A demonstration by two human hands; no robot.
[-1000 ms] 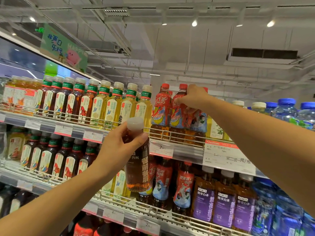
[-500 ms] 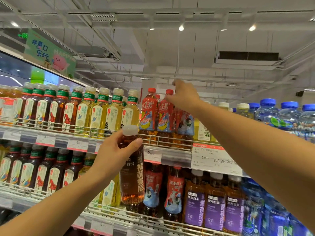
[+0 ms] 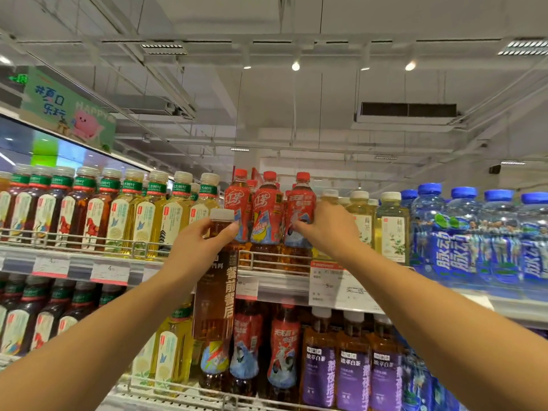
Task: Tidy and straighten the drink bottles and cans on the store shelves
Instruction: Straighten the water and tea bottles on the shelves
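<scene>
Our left hand (image 3: 199,247) grips brown tea btl (image 3: 216,295) by neck (held upright); right hand (image 3: 324,229) fingers curl round red-label btl (image 3: 299,215) on top shelf (image 3: 278,280).

The single head-worn camera faces the top shelf (image 3: 178,264) at arm's reach, tilted upward so the ceiling (image 3: 326,19) fills everything above that shelf.

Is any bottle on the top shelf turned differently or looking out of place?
Yes. The third red-capped bottle, which the right hand grips, shows a different label face than its two left neighbours. The left hand holds a white-capped brown tea bottle off the shelf.
</scene>
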